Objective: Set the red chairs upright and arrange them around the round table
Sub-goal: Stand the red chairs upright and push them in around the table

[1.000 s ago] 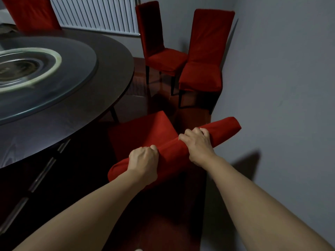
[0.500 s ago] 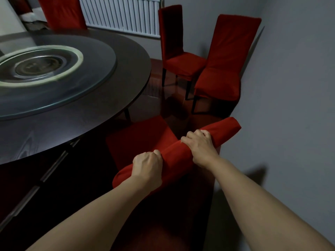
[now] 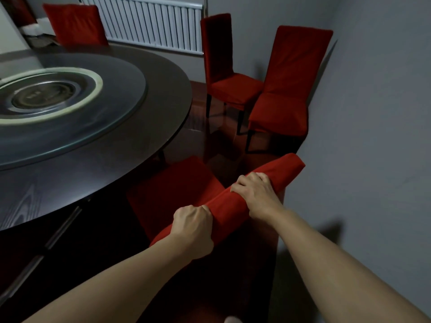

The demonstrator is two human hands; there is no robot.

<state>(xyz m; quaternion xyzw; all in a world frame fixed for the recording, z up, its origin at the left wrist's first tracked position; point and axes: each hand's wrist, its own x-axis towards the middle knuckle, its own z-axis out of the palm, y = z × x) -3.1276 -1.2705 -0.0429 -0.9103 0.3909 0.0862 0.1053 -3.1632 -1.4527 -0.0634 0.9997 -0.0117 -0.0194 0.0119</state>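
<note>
Both hands grip the top rail of the nearest red chair [image 3: 177,194]: left hand [image 3: 193,229] wrapped round the rail at 7 o'clock, right hand [image 3: 256,194] curled over it at 1 o'clock. The chair stands upright, its seat at the round bench's [image 3: 140,141] 4 o'clock edge. Best to slide it squarely, seat facing the bench's centre, both wrists level to avoid twisting.

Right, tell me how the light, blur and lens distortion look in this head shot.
Head view: dim, flat room light; the glass turntable is smeared with motion blur and carries a pale sheen; both hands' grip on the chair back stays sharp; an arm shadow falls on the grey wall; wide-angle bending tilts the two standing chairs and the radiator.
</note>
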